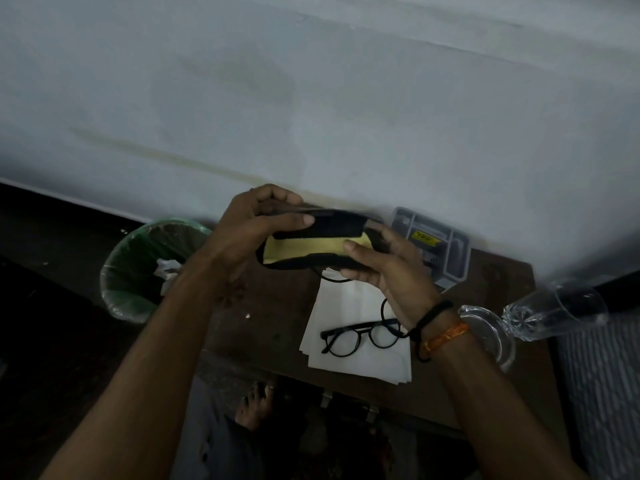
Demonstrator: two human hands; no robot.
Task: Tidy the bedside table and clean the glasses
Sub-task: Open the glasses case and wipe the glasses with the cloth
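My left hand [254,221] fingers curl round one end of the black glasses case [311,237], held open above the surface [270,327]; yellow cloth [304,247] inside. Right hand [388,271] grips the other end, thumb on the cloth. Glasses [360,336] lie below on white paper [346,306]. Green-lined bin [138,271] left, grey organiser [436,244] behind.
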